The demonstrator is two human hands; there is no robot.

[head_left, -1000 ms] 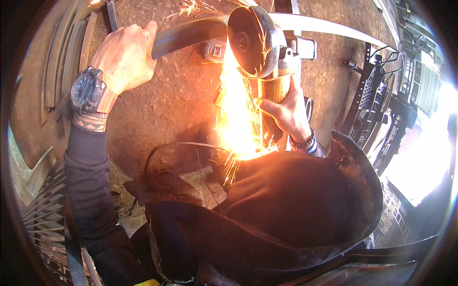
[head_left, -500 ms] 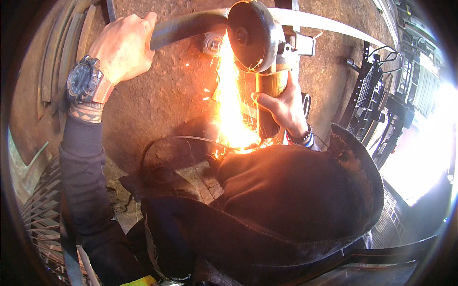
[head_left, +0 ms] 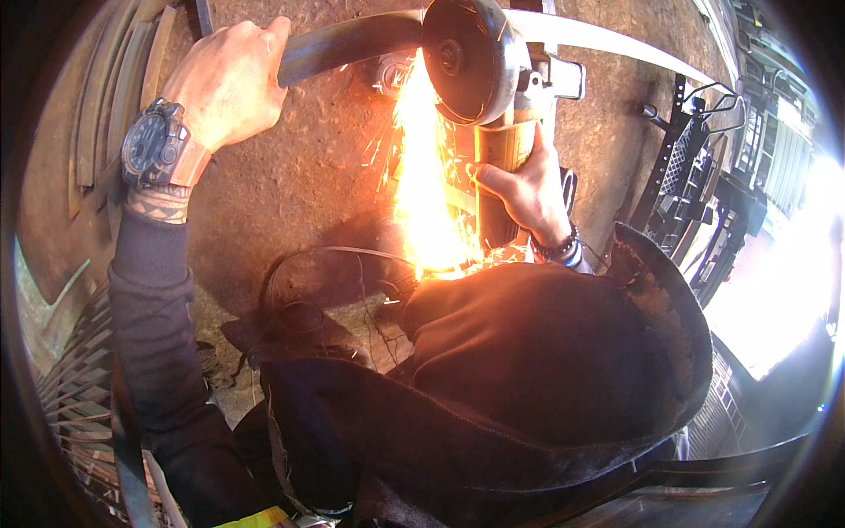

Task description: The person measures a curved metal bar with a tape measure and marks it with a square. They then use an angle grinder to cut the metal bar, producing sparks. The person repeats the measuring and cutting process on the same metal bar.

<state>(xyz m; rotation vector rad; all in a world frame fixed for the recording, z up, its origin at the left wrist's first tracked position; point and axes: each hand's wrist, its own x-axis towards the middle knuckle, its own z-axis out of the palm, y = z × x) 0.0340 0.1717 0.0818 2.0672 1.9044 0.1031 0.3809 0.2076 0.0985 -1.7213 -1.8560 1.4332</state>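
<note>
My left hand [head_left: 231, 86], with a dark watch [head_left: 157, 145] on its wrist, is closed around the left end of a flat metal bar [head_left: 352, 46]. The bar runs across the top and curves away bright on the right. My right hand [head_left: 532, 189] grips the yellow and dark body of an angle grinder [head_left: 505, 148]. The grinder's round disc and guard [head_left: 466, 60] meet the bar at its middle. From there a bright stream of sparks [head_left: 429, 194] pours down toward my dark clothing [head_left: 537, 352]. Some of my right fingers are hidden behind the grinder.
Long curved metal strips [head_left: 110, 97] lie at the far left, above a stack of slatted metal pieces [head_left: 79, 396]. Black metal frames and brackets [head_left: 682, 167] stand on the right beside strong glare. A thin cable [head_left: 352, 251] curves over the brown, worn ground [head_left: 290, 176].
The grinder has shifted very slightly right. Sparks still stream downward, now in a wider spray. My left hand keeps its place on the bar.
</note>
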